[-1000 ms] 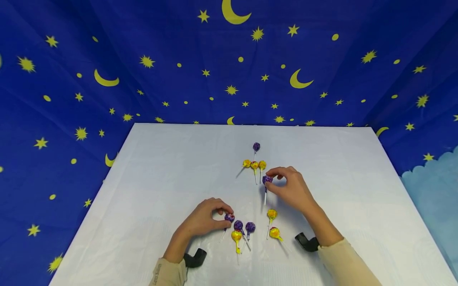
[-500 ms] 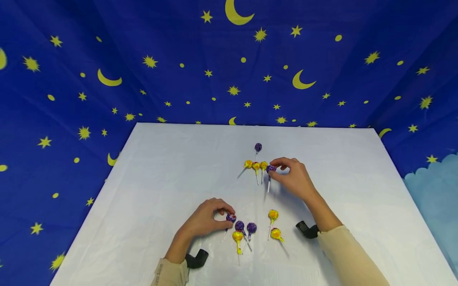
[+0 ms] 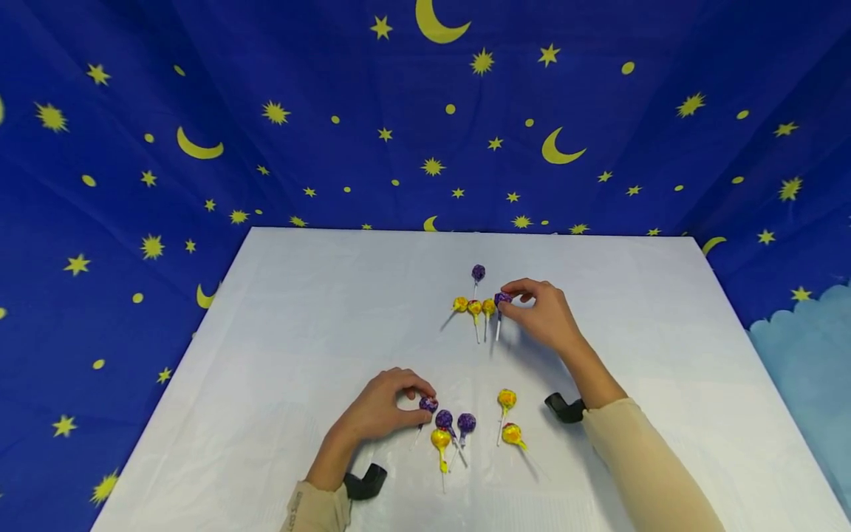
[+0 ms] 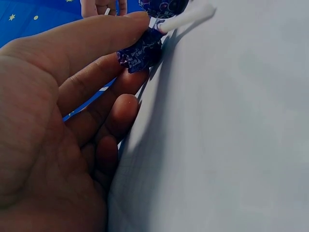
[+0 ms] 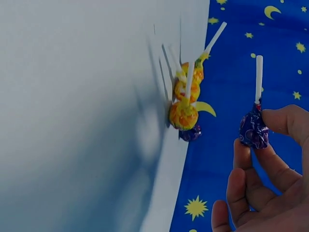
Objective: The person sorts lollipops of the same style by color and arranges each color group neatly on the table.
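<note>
My right hand pinches a purple-wrapped lollipop by its head, thumb against fingers, just right of a row of three yellow lollipops. Beyond that row lies another purple lollipop. Nearer the front, my left hand pinches a purple lollipop between thumb and fingers, low at the table. Right beside it are two purple lollipops with crossing sticks and a yellow lollipop. Two more yellow lollipops lie farther right.
The white table ends at a dark blue cloth with yellow moons and stars. A black curved piece sits by the left wrist, and a similar black piece by the right wrist.
My right hand has moved away from me with the purple lollipop, up to the right end of the yellow row. My left hand keeps its place and hold.
</note>
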Demonstrator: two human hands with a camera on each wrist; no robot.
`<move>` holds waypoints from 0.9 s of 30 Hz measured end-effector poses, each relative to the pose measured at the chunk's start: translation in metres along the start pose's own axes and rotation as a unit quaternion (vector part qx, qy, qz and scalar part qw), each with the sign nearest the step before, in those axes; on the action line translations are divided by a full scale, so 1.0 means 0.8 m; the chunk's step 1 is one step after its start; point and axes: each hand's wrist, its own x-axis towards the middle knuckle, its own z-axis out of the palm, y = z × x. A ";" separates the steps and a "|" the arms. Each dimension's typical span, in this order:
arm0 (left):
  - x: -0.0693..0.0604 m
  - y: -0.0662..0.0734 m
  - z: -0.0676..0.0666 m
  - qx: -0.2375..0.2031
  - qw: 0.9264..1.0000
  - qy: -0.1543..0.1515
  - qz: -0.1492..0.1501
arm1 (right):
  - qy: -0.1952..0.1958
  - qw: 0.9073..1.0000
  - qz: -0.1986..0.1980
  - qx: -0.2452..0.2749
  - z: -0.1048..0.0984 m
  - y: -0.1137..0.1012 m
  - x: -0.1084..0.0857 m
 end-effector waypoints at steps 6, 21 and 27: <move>-0.001 -0.001 0.001 -0.001 1.000 0.002 -0.002 | -0.011 1.000 0.013 -0.001 -0.001 0.005 0.014; 0.001 0.001 0.000 -0.001 1.000 0.000 -0.001 | -0.020 0.999 0.043 -0.003 -0.009 0.009 0.048; -0.001 0.000 0.000 -0.001 1.000 0.003 -0.005 | -0.024 0.998 0.055 -0.005 -0.002 0.015 0.062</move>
